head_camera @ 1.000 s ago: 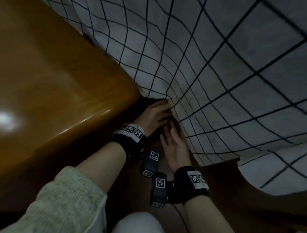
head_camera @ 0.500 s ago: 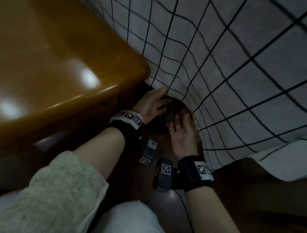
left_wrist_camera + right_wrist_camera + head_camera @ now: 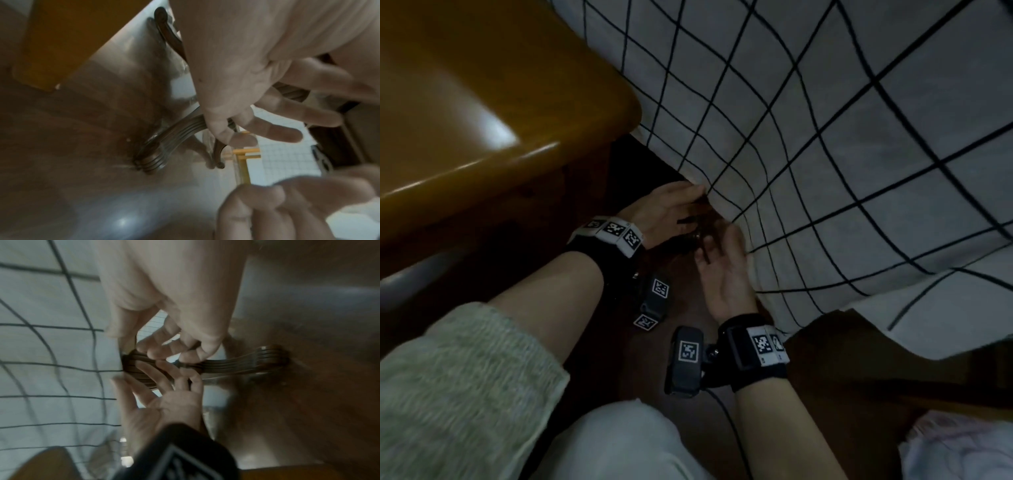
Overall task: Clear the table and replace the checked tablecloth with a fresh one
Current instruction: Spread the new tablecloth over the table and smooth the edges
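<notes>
The checked tablecloth (image 3: 808,144) hangs down at the right, its lower edge gathered where both hands meet beneath it. The left hand (image 3: 664,209) grips a curved, ribbed metal table leg (image 3: 176,129) there; the right hand (image 3: 722,274), just nearer, has its fingers loosely spread beside that leg. A wooden chair seat (image 3: 482,102) lies left.

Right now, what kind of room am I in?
Probably a home dining area, seen from low beside the table. A checked tablecloth hangs over carved, curved wooden table legs, a glossy wooden chair seat stands next to it, and the floor is polished.
</notes>
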Demonstrator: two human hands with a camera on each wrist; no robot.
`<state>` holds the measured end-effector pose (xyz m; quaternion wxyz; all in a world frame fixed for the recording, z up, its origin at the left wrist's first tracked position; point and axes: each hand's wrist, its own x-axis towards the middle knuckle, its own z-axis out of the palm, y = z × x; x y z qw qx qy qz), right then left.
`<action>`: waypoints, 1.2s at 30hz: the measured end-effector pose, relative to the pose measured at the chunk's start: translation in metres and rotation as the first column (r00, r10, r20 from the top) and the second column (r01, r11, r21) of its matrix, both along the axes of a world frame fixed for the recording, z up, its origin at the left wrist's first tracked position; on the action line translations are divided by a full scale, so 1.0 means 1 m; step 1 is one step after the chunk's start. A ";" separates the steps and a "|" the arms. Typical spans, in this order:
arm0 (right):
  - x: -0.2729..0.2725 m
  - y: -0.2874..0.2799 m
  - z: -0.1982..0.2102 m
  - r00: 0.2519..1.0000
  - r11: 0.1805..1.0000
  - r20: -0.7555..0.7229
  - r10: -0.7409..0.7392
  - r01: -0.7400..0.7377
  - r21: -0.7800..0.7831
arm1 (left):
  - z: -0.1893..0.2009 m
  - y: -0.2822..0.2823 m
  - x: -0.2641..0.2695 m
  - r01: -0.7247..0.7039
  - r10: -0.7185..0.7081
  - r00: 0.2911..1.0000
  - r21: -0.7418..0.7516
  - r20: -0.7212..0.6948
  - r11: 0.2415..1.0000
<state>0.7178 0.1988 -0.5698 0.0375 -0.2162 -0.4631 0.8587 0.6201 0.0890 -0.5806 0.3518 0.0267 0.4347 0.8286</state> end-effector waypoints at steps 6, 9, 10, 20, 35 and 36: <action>0.039 0.017 -0.029 0.979 0.985 0.192 -0.068 0.097 -0.144 | -0.013 -0.003 0.012 0.166 -0.165 0.986 0.005 -0.034 0.986; 0.053 0.029 -0.030 0.973 0.947 0.190 -0.135 0.183 -0.264 | -0.015 -0.004 0.015 0.354 -0.353 0.934 -0.001 -0.055 0.935; 0.055 0.031 -0.027 0.974 0.930 0.166 -0.155 0.201 -0.307 | -0.014 -0.003 0.016 0.374 -0.373 0.926 0.000 -0.057 0.927; 0.063 0.035 -0.010 0.943 0.779 0.065 -0.326 0.307 -0.547 | 0.007 0.002 0.028 0.231 -0.234 0.967 -0.039 -0.104 0.972; 0.049 0.039 -0.063 0.884 0.980 0.446 -0.142 0.062 0.189 | -0.014 0.004 0.043 0.063 -0.121 0.991 -0.573 -0.063 0.817; 0.046 0.037 -0.061 0.875 0.966 0.465 -0.134 0.010 0.260 | -0.015 0.004 0.043 0.056 -0.107 0.993 -0.579 -0.054 0.813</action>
